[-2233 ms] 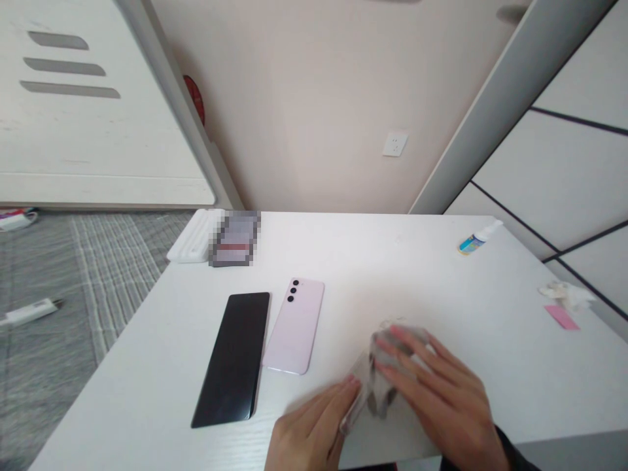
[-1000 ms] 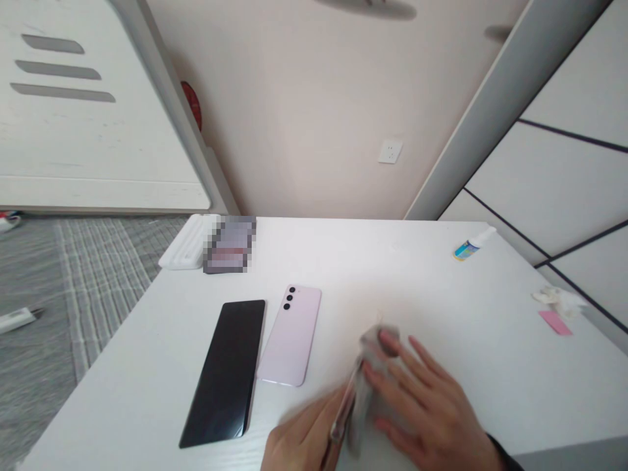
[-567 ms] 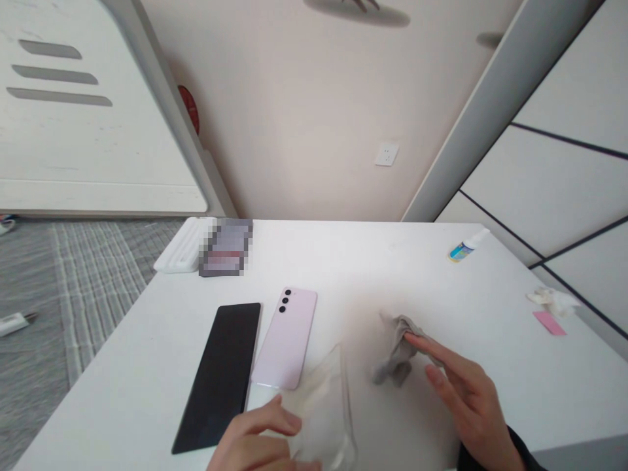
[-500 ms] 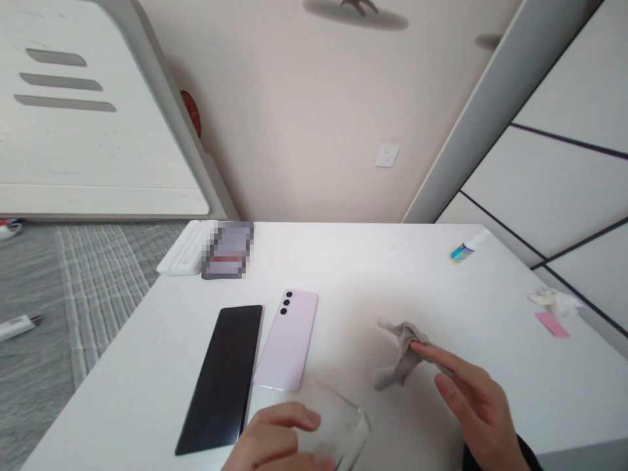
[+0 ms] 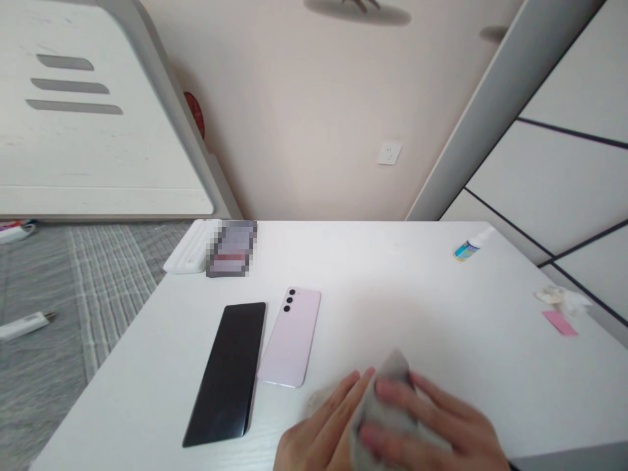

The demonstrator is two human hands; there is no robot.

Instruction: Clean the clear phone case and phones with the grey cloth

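Low in the head view, my left hand (image 5: 316, 432) and my right hand (image 5: 436, 425) are brought together. A grey cloth (image 5: 395, 367) is bunched under the fingers of my right hand, pressed down against my left hand. Part of a clear phone case (image 5: 318, 400) shows past my left fingers; most of it is hidden by the hands and cloth. Left of them lies a pale pink phone (image 5: 293, 340), its back with three camera lenses facing up. Beside it rests a larger black phone or tablet (image 5: 226, 373), dark screen up.
At the table's far left are a white case (image 5: 189, 248) and a blurred dark packet (image 5: 233, 248). A small spray bottle (image 5: 466, 250) lies at the far right. Nearer the right edge are a pink slip (image 5: 559, 322) and crumpled tissue (image 5: 574, 302).
My right hand has carried the grey cloth left and toward me, onto my left hand and the clear case. My left hand has shifted right with the case.
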